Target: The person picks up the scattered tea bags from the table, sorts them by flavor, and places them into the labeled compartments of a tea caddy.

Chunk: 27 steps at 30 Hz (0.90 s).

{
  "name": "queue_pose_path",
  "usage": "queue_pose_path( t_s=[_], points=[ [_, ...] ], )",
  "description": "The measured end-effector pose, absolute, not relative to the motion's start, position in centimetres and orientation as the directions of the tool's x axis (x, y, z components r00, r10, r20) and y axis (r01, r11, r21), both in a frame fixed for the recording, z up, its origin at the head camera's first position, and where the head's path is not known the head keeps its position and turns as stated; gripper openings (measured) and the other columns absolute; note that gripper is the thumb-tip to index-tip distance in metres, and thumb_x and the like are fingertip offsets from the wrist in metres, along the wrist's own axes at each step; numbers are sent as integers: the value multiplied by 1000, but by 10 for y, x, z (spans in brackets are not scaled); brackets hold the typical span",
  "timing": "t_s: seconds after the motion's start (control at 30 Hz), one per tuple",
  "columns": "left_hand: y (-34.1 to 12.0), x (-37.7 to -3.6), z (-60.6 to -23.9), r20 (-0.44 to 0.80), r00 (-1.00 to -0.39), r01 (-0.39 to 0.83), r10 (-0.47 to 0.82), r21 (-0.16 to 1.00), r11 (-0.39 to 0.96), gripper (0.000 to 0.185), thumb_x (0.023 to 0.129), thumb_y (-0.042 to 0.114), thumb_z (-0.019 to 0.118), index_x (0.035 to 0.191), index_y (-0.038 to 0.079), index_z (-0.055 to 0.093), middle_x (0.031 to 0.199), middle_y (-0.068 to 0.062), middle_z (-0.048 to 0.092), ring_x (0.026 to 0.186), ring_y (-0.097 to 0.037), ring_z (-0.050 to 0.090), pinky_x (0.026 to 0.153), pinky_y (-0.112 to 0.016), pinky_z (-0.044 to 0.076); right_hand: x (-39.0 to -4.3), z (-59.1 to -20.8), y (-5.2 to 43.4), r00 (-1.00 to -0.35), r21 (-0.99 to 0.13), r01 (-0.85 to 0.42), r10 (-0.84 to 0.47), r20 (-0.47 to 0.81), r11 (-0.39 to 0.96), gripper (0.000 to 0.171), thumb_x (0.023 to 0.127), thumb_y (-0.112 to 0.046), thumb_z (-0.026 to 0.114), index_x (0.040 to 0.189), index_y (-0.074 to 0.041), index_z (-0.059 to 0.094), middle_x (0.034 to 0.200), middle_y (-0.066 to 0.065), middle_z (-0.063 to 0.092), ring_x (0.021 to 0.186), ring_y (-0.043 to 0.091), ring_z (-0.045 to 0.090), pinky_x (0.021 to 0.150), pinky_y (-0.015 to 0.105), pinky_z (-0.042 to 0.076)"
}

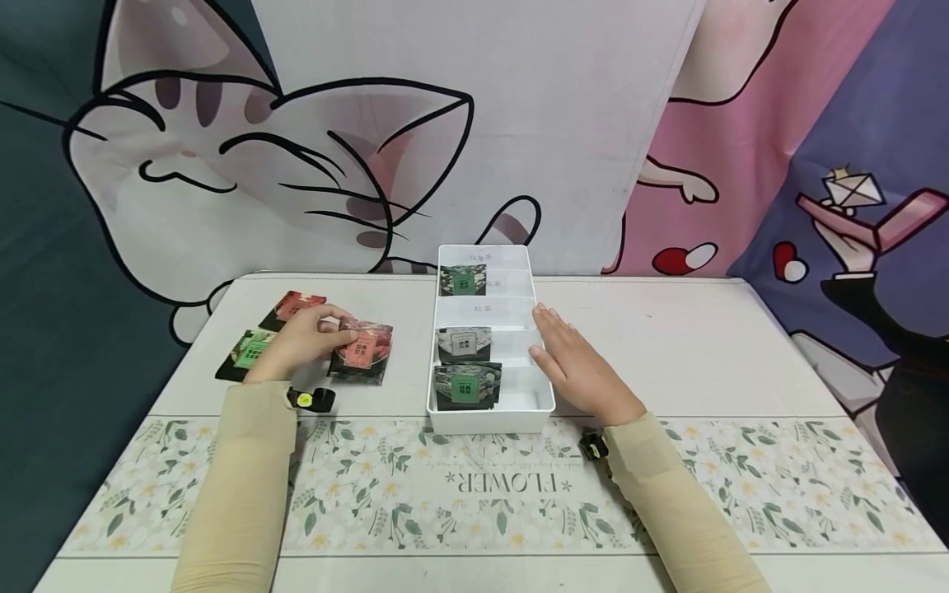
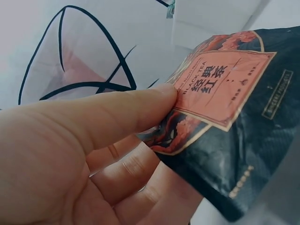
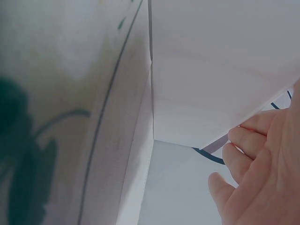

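- Your left hand (image 1: 302, 339) is pinching a red tea packet (image 1: 362, 349); right hand (image 1: 574, 362) is resting flat (fingers straight) against the organizer (image 1: 544, 394).
- Three packets are sitting filed; three are waiting.

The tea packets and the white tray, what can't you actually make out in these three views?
- Head view: the labels on the white tray dividers are too small to read.
- Head view: the left hand covers part of the red tea packet and the packets beside it.
- Left wrist view: the packet's lower corner is cut off by the frame edge; its small side print is blurred.
- Right wrist view: the tray wall fills the frame, hiding its contents; the right hand is cut off.
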<state>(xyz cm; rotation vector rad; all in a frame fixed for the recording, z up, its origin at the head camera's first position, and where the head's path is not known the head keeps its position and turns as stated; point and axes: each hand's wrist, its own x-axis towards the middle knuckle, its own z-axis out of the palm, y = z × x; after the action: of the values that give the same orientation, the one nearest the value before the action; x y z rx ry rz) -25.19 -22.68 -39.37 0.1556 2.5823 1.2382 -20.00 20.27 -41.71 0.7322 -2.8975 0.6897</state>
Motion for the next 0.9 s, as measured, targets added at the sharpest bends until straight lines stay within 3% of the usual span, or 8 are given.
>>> queue_pose_path(
  t_s=[0.57, 0.9],
  points=[
    [-210, -247, -383, -85, -974, 66, 212, 784, 617, 35, 97, 27, 71, 124, 7, 62, 88, -8, 70, 73, -21, 55, 69, -37, 49, -200, -415, 203, -889, -401, -456, -426, 168, 795, 65, 111, -39, 34, 161, -2, 16, 168, 12, 16, 155, 28, 12, 124, 50, 12],
    [-208, -248, -385, -47, -982, 77, 185, 790, 608, 32, 99, 26, 69, 124, 8, 62, 84, -5, 66, 72, -18, 51, 66, -32, 43, -199, -417, 203, -882, -389, -471, -434, 184, 792, 65, 111, -39, 36, 161, -1, 18, 167, 13, 17, 154, 34, 17, 124, 51, 13]
  ],
)
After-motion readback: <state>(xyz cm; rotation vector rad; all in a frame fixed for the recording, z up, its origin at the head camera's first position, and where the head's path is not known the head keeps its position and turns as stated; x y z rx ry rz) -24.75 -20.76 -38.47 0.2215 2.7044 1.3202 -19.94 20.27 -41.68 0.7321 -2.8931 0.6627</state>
